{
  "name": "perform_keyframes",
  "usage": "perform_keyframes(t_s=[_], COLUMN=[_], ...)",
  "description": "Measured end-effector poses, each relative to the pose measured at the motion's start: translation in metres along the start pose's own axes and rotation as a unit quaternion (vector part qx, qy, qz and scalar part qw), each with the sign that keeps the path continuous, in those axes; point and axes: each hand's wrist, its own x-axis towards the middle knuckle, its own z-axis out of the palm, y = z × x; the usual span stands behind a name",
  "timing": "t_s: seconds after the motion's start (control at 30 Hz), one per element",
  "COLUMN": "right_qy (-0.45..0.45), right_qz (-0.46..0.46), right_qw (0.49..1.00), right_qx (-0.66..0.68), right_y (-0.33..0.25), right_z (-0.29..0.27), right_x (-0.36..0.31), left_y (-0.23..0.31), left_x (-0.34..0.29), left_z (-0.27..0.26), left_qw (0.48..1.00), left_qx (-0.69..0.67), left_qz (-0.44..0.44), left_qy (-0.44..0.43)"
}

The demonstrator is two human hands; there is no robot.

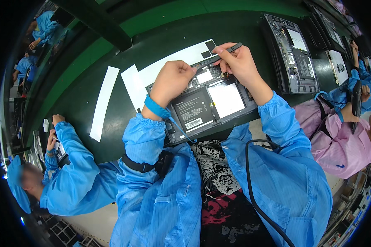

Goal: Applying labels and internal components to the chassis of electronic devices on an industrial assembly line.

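A slim dark tool (pixel 235 47) rests between the fingers of the right hand (pixel 240 62), over the far side of an uncovered device (pixel 226 120).
The right thumb and fingers are closed around the tool; the left hand (pixel 172 80), just left of it, has thumb and forefinger drawn together, though whether anything lies between them cannot be told. The device lies beneath both hands and reaches back toward the body, its black battery (pixel 191 108) on the left hand's near side, its white panel (pixel 226 100) on the right's. Its body should prove stiff and fairly weighty, best taken by the side edges; the exposed circuitry looks fragile. The tool is likely light and rigid. Beyond the grip lies a white sheet (pixel 163 59); well to its right, a second device (pixel 290 57).
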Motion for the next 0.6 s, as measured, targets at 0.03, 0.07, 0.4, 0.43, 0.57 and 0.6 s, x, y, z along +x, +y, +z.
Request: perform_keyframes(t_s=[0.03,0.07,0.4,0.43,0.57,0.6], right_qy=[-0.001,-0.001,0.001,0.003,0.008,0.008], right_qz=[0.0,-0.001,-0.01,-0.008,-0.007,-0.007], right_qw=[1.0,1.0,0.999,0.998,0.998,0.998], right_qx=[-0.004,-0.007,-0.053,-0.058,-0.063,-0.063], right_y=[0.002,0.002,0.002,0.0,0.001,0.001], right_z=[0.001,0.001,0.006,0.006,0.006,0.006], right_x=[0.0,0.0,-0.004,-0.005,-0.006,-0.006], left_y=[0.001,0.002,0.013,0.012,0.021,0.021], left_x=[0.0,0.001,-0.001,0.001,0.001,0.001], left_z=[0.0,-0.001,0.005,0.005,0.006,0.006], left_qw=[1.0,1.0,0.983,0.98,0.979,0.979], left_qx=[0.014,0.028,0.171,0.18,0.183,0.183], left_qz=[-0.004,-0.008,0.011,0.021,-0.014,-0.014], left_qy=[0.004,0.007,0.074,0.082,0.085,0.085])
